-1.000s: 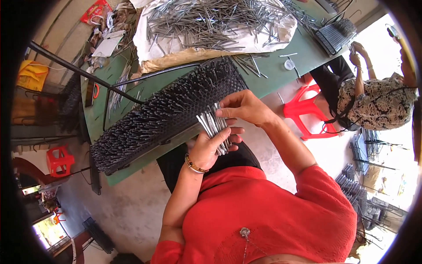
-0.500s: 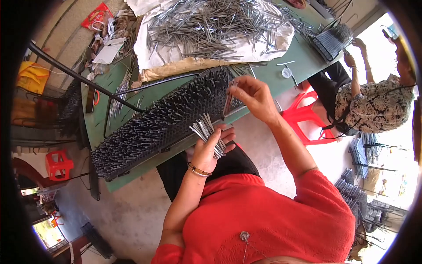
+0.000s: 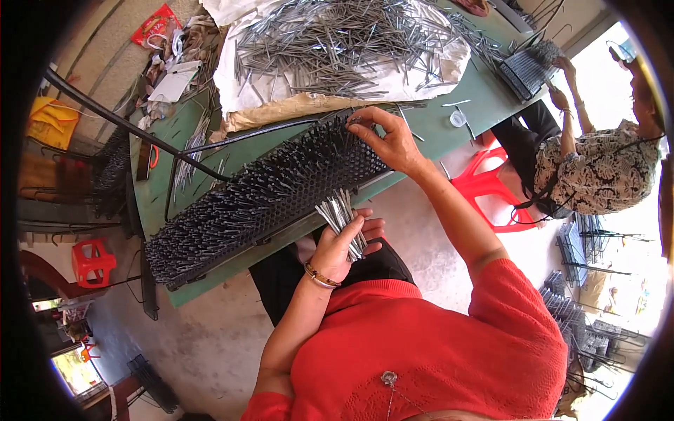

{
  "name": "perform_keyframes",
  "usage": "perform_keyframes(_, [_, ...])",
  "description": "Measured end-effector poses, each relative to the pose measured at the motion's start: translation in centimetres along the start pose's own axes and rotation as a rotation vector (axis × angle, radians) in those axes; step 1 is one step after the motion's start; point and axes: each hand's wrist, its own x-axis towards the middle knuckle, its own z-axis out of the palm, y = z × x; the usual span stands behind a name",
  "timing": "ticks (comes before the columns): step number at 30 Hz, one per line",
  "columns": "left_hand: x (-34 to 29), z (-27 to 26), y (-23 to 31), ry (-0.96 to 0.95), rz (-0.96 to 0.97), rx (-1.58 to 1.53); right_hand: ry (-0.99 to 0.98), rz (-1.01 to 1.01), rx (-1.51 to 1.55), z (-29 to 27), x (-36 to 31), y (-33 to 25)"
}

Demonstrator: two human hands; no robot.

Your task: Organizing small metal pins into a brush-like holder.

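Observation:
My left hand is closed around a bundle of thin silvery metal strips, whose ends fan out above the thumb. It hovers by the near edge of a long perforated rack, densely filled with upright dark metal strips. Over the rack's right end, my right hand pinches a thin metal strip among the standing ones; its lower part is lost among them. Holes without strips show just below that hand.
A pile of loose metal strips lies on white sheeting across the green table. A black bar crosses at left. Another person handles a smaller filled rack at right, near a red stool. Orange-handled scissors lie left.
My right hand has moved left and away from me, from the rack's right edge to over the standing strips. My left hand has shifted slightly right with its bundle.

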Motion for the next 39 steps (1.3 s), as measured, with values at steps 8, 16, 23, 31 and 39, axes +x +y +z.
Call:
perform_keyframes(8, [0.0,0.1,0.0,0.014,-0.016,-0.002,-0.028,-0.088,-0.028,0.2,-0.1,0.3])
perform_keyframes(16, [0.1,-0.1,-0.2,0.024,-0.018,-0.011,-0.079,-0.233,-0.201,-0.1,0.2,-0.2])
perform_keyframes(23, [0.2,-0.2,-0.2,0.022,-0.028,-0.020,0.020,-0.284,-0.346,0.3,-0.1,0.1])
perform_keyframes(31, [0.2,0.0,-0.5,0.030,-0.047,-0.009,-0.005,-0.482,-0.448,0.7,-0.4,0.1])
perform_keyframes(39, [0.1,0.4,0.3,-0.031,-0.029,0.071,0.056,-0.355,-0.345,0.2,-1.1,-1.5])
